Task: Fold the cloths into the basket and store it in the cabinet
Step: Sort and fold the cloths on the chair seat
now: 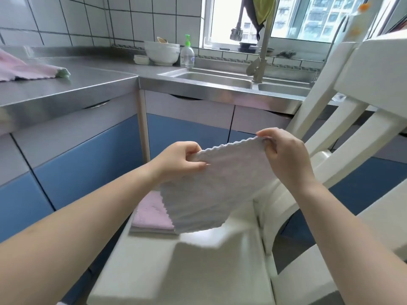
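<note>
The white chair (198,260) is filling the lower middle of the view, its seat lying below both hands and its back rising to the right. Beyond the chair, the steel counter (88,84) is running along the wall with a sink (220,79) set in it, and a loose pink cloth (24,69) is lying on its far left. On the chair seat, a folded pink cloth (152,214) is resting on a thin stack.

Above the seat, the white cloth (220,183) is hanging spread out, its top edge stretching between the hands and tilting up toward the right, its lower edge drooping just over the folded pile. The left hand (178,159) is pinching the top left corner; the right hand (284,155) is pinching the top right corner, slightly higher. Both hands are equally near the cloth, so the fold probably means bringing one corner across to the other. No basket is showing.
</note>
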Demonstrator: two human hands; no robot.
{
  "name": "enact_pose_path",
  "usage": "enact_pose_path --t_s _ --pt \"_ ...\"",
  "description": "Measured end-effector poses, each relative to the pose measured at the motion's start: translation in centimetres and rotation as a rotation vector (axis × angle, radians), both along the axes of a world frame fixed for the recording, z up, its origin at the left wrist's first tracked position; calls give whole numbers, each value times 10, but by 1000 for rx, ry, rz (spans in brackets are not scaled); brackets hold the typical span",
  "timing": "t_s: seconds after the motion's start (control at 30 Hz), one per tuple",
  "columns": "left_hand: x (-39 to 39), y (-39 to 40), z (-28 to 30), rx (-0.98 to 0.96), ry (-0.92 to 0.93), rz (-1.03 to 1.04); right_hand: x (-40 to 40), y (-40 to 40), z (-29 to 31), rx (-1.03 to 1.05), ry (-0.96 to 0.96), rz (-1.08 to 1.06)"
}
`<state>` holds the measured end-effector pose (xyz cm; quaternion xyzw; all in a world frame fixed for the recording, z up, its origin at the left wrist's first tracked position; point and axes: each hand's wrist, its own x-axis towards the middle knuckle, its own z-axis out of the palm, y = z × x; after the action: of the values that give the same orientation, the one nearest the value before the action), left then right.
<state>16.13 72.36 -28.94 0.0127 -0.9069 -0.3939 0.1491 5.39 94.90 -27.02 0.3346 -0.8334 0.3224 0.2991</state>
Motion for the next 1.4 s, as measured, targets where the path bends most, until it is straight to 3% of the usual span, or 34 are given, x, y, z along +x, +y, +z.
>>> enact_pose_path --t_s 0.2,0.3,0.43,0.53,0.63,0.83,1.03,1.27,1.4 --pt "-3 -24 8 -235 28 164 -28 -4 8 213 -166 -55" --pt "-6 -26 19 -336 152 284 -36 -8 13 268 -193 -78" --pt "6 -20 37 -472 416 321 -29 -3 21 118 -120 -100" --pt "31 -17 31 -596 472 335 -5 11 12 6 -139 -31" --pt "62 -11 6 -633 343 321 22 23 -14 0 -227 54" --pt "121 8 -83 -579 -71 282 71 47 -107 191 -486 122" --pt "155 24 -147 -341 -370 188 108 68 -195 376 -826 173" --pt "166 30 -184 -246 -486 198 119 81 -228 416 -836 139" --pt "162 25 -192 -91 -471 203 113 80 -233 315 -831 95"
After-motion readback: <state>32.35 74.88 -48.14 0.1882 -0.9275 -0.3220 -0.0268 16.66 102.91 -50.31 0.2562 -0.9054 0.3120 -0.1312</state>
